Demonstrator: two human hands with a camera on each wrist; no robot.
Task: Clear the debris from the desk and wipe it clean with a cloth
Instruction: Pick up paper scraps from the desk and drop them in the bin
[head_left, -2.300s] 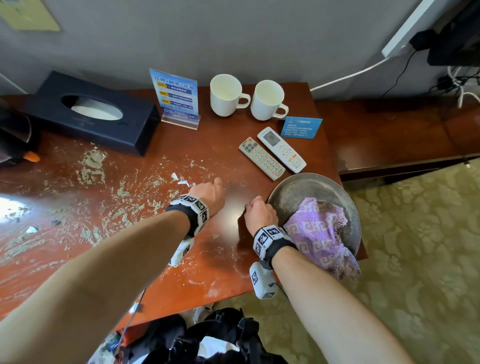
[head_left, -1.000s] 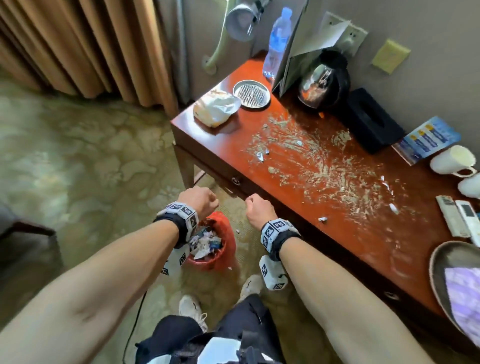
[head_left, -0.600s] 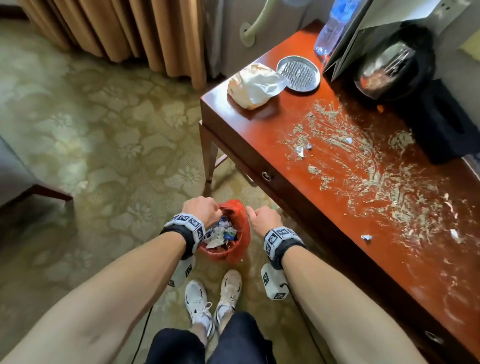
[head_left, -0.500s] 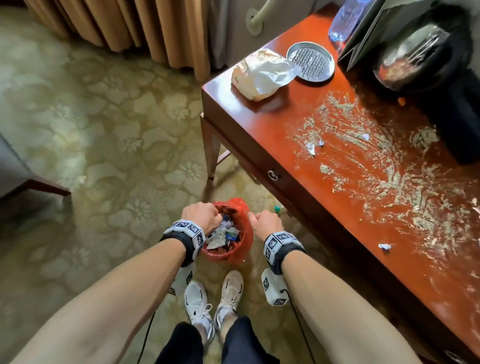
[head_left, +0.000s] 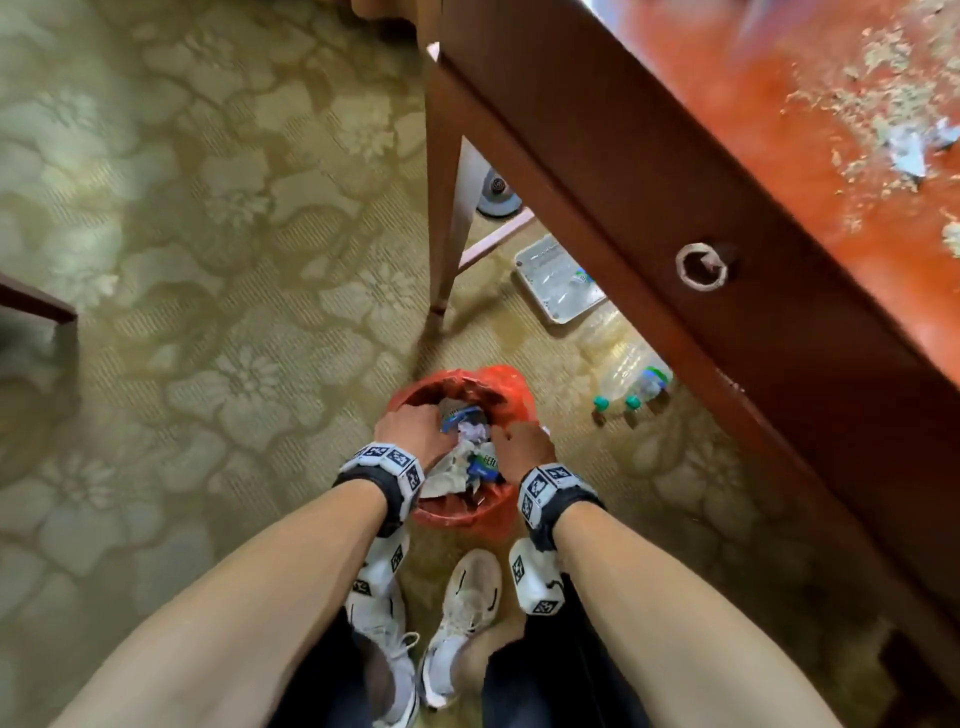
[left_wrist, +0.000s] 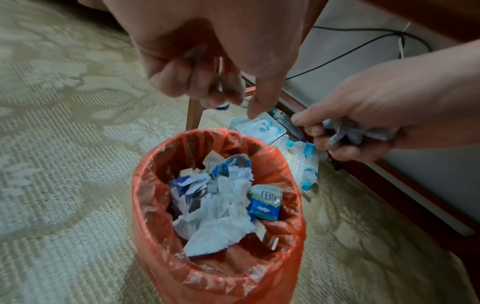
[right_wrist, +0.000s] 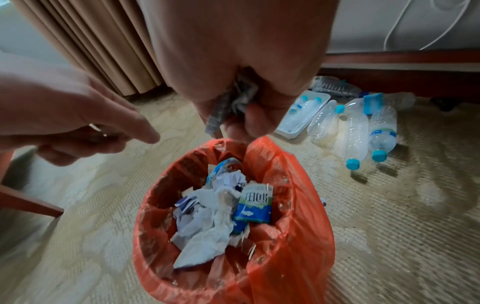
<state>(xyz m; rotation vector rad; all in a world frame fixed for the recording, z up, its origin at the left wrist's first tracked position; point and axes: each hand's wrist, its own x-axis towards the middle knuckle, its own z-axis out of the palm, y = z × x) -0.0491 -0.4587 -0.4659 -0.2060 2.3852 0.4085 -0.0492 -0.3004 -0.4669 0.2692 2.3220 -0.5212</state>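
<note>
Both hands hung over the open mouth of a small bin lined with an orange plastic bag (left_wrist: 218, 273), which stood on the patterned carpet (head_left: 182, 312) just in front of the person's white sneakers (head_left: 462, 613). The right hand (right_wrist: 233, 82) had its fingers curled round a crumpled wad of greyish debris (right_wrist: 233, 102), gripped above the bin's far rim. The left hand (left_wrist: 215, 61) was loosely curled with the index finger pointing down; something small seemed to sit between its fingers, but the blur left it unclear whether it held anything. Inside the bag lay crumpled white tissues (left_wrist: 218, 216) and a blue-and-white carton (right_wrist: 255, 205) pressed against the liner's right side. More debris (head_left: 872, 119), pale crumbs and a few paper scraps, lay scattered over the red wooden tabletop (head_left: 753, 130) at the upper right of the head view. Under the desk, near its leg (head_left: 444, 208), several empty plastic bottles with blue caps (right_wrist: 363, 131) lay on the carpet beside a white tray (right_wrist: 298, 115) holding more bottles. Tan curtains (right_wrist: 91, 41) hung behind.
</note>
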